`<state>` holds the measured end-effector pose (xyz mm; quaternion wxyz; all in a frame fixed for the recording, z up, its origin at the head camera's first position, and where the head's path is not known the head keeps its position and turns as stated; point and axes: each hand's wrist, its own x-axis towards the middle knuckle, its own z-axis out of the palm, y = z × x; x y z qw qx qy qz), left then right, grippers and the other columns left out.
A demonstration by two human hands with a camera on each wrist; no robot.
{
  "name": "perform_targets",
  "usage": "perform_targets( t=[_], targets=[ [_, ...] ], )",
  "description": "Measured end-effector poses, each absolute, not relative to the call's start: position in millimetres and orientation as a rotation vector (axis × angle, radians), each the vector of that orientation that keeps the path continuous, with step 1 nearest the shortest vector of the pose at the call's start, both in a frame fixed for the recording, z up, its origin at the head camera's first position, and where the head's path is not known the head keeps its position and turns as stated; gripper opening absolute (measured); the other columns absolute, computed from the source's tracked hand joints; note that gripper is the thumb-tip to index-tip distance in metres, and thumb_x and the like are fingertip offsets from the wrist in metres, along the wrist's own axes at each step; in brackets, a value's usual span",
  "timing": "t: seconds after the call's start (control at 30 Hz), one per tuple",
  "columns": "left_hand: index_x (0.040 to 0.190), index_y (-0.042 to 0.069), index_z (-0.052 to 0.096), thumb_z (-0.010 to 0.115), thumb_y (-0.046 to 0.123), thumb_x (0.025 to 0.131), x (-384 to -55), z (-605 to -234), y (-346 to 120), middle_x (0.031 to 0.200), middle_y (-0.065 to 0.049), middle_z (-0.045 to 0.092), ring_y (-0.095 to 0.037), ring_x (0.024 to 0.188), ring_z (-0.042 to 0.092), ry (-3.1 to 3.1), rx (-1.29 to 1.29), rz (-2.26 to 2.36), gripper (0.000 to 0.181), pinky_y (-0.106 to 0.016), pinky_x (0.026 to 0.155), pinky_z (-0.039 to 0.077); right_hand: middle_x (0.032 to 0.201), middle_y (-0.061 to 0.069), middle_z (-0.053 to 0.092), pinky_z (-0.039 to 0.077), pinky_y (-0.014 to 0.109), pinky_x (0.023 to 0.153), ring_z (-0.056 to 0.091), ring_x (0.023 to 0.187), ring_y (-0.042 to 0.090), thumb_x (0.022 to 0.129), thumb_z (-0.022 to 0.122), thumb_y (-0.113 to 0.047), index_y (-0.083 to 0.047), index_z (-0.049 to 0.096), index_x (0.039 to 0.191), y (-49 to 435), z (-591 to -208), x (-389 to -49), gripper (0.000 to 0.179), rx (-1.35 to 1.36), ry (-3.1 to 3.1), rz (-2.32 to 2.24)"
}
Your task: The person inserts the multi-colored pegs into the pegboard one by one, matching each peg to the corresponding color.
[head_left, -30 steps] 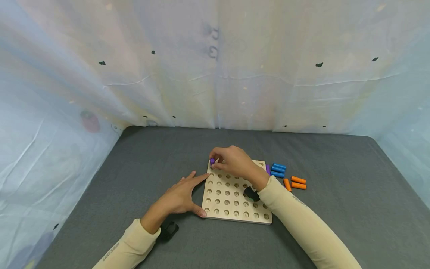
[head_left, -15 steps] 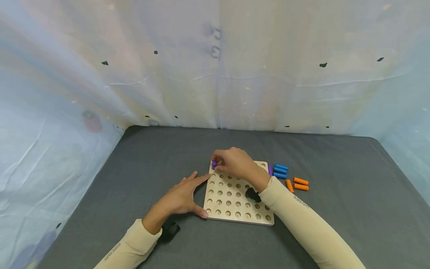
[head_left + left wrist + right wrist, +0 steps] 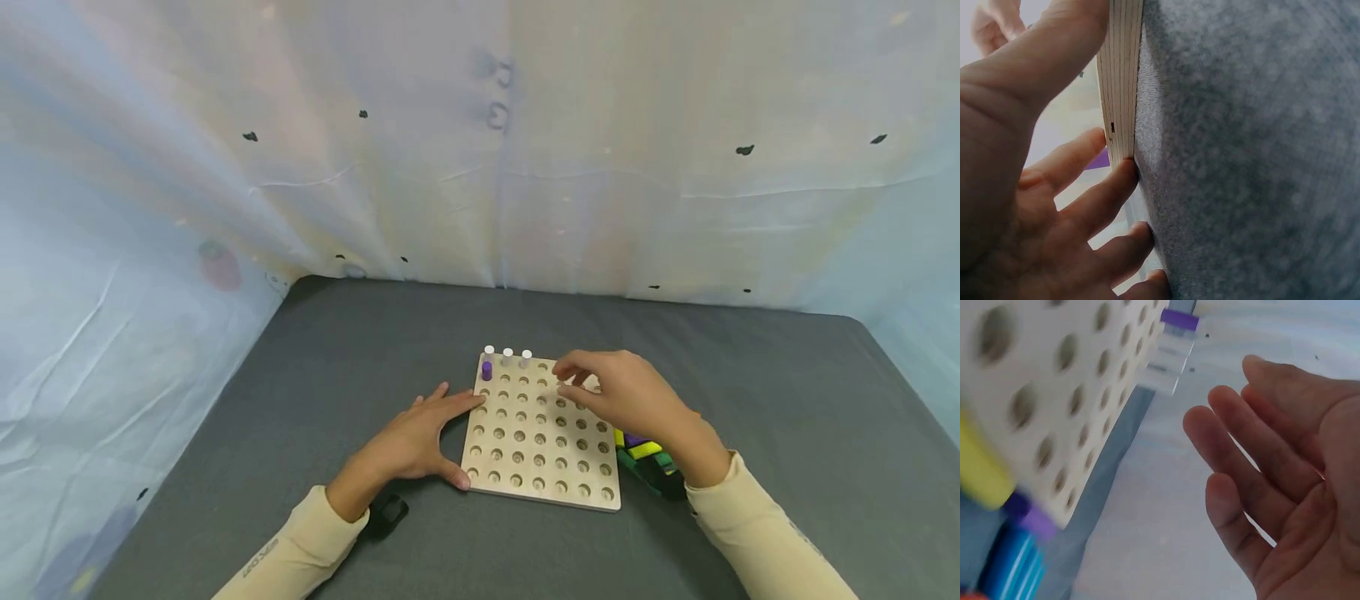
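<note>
A square wooden pegboard (image 3: 528,450) with rows of round holes lies on the dark cloth. Along its far edge stand three white pegs (image 3: 507,357), and one purple peg (image 3: 487,371) stands in the row nearer, at the left. My left hand (image 3: 412,437) spreads along the board's left side, thumb at the near corner, fingertips against the layered edge (image 3: 1121,81) in the left wrist view. Over the board's far right part hovers my right hand (image 3: 622,392); the right wrist view shows its fingers (image 3: 1216,444) loosely bent with nothing between them.
Right of the board lie yellow pegs (image 3: 645,450) and green pegs (image 3: 663,460), partly hidden by my right wrist. Blue pegs (image 3: 1013,562) and a purple peg (image 3: 1038,522) lie close to the board's edge in the right wrist view. A pale curtain (image 3: 570,225) hangs behind the table.
My right hand has let go of the purple peg, which now stands in the board, and has moved right. The white pegs have come into sight. My left hand keeps its place on the board.
</note>
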<state>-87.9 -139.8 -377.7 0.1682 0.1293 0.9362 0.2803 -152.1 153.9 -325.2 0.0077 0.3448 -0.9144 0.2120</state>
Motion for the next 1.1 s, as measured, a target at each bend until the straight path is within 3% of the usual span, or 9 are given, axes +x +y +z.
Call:
perform_targets(
  t=[0.37,0.57,0.9,1.1],
  targets=[
    [0.153,0.031,0.039,0.095,0.037,0.058,-87.1,-377.9,-137.9,0.162,0.004,0.035,-0.029,0.156,0.013,2.662,0.363,0.785,0.111,-0.055,0.124,0.014,0.097,-0.01,0.074,0.054,0.033,0.072,0.068,0.085,0.007,0.09,0.075,-0.022,-0.021,0.072,0.112,207.9,-331.3,-135.8,0.022,0.9,-2.94,0.661],
    [0.154,0.032,0.038,0.094,0.038,0.059,-84.7,-379.6,-136.2,0.162,0.004,0.034,-0.029,0.156,0.013,2.65,0.389,0.777,0.111,-0.056,0.124,0.014,0.107,-0.005,0.075,0.054,0.029,0.07,0.07,0.089,0.012,0.088,0.075,-0.019,-0.018,0.07,0.117,230.3,-336.7,-130.8,0.029,0.918,-3.022,0.654],
    [0.154,0.034,0.038,0.094,0.039,0.058,-83.8,-380.2,-137.2,0.163,0.005,0.033,-0.034,0.155,0.016,2.656,0.345,0.749,0.11,-0.062,0.119,0.022,0.112,-0.002,0.074,0.058,0.045,0.082,0.07,0.099,0.021,0.087,0.076,-0.016,-0.017,0.07,0.119,249.4,-339.8,-135.3,0.032,0.879,-3.073,0.684],
    [0.155,0.03,0.038,0.094,0.032,0.061,-84.6,-380.1,-139.8,0.163,0.004,0.032,-0.029,0.156,0.012,2.635,0.372,0.79,0.109,-0.057,0.123,0.016,0.112,0.001,0.074,0.057,0.048,0.086,0.07,0.104,0.026,0.087,0.076,-0.018,-0.016,0.069,0.119,253.5,-341.9,-140.7,0.032,0.856,-3.092,0.701]
  ],
)
